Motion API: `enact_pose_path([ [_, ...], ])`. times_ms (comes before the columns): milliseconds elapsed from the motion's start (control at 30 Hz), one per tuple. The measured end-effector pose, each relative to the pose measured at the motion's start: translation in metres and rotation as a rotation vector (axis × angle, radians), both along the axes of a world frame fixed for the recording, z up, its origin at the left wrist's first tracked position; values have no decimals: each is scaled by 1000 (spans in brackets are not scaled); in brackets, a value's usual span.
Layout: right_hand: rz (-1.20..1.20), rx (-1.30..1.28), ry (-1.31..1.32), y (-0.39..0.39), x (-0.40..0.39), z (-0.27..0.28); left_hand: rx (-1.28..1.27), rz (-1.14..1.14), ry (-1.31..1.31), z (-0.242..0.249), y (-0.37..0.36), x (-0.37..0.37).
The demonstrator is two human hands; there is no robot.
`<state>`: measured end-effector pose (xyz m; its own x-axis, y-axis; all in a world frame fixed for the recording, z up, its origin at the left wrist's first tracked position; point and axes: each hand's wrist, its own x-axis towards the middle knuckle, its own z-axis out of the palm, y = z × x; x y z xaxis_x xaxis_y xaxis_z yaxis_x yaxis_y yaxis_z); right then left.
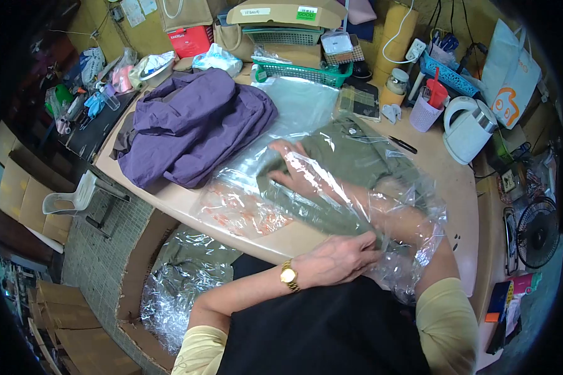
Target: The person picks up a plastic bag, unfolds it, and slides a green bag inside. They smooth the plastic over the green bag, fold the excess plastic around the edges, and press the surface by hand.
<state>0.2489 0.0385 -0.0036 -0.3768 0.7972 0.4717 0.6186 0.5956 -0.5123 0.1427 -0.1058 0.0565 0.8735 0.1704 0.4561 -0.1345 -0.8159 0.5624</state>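
A folded olive-green garment point(341, 150) lies on the table inside a large clear plastic bag point(250, 203) with orange print near one corner. My right hand point(300, 172) reaches in through the bag's mouth, and the film covers it and the forearm. Its fingers are spread and rest at the garment's left part. At the near edge of the bag, my left hand point(344, 257) pinches the plastic bag between thumb and fingers. A gold watch point(288, 275) is on the left wrist.
Purple folded garments point(194, 119) are piled at the left. A flat clear bag point(300, 103) lies behind. Black snips point(403, 144), a white kettle point(469, 128) and a lilac cup point(425, 112) stand or lie at the right. Below, a carton point(134, 269) holds bagged garments point(187, 275).
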Motion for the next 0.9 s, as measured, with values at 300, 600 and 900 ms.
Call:
enact_pose_path([
  [300,106,-236,-722,-78,5,-16,-303,-318,225,0,5,-15],
  [600,113,-281,-44,-76,35,-21,113,712,332,-45,42,-61],
  [900,-542,-292,-440,2,88,-32,237,776,611,-69,48,-57],
])
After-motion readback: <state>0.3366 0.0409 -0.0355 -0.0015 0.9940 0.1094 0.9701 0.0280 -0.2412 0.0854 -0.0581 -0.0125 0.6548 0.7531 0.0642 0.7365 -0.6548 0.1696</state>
